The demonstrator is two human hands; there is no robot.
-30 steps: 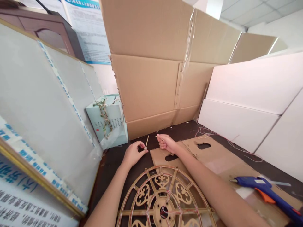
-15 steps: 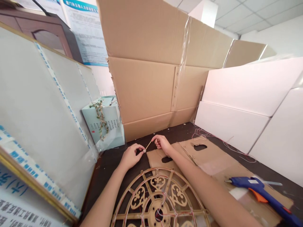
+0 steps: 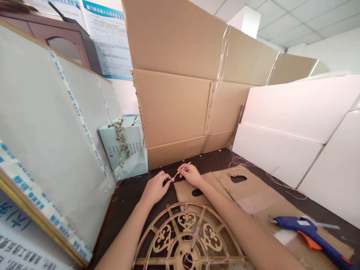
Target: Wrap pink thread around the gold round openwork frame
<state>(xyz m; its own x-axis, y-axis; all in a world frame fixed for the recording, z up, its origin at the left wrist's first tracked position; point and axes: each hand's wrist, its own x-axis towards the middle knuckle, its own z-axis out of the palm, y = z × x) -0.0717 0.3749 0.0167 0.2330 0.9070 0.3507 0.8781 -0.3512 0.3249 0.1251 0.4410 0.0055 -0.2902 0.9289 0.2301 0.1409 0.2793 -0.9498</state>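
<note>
Beyond the round frame, my left hand (image 3: 155, 186) is closed in a pinch on a small whitish round piece (image 3: 173, 180). A thin yellowish strip (image 3: 176, 174) runs from that piece to my right hand (image 3: 191, 174), whose fingers are closed on it. A pale end of the strip sticks out past the right fingers. What the strip is made of is too small to tell. Between my forearms lies a gold-coloured round openwork frame (image 3: 180, 245) with scroll ornaments and red and white wires along its ribs. Its near part is cut off by the picture's edge.
At right, a blue glue gun (image 3: 298, 222) with an orange trigger lies on a flat cardboard sheet (image 3: 222, 182). Loose thin wires (image 3: 239, 161) lie behind it. A tall cardboard panel (image 3: 174, 112), white boxes (image 3: 281, 142) and a pale blue box (image 3: 123, 146) surround the dark table.
My right hand has shifted its hold along the strip towards my left hand, so less strip shows between them and an end now sticks out behind. The view has tilted slightly.
</note>
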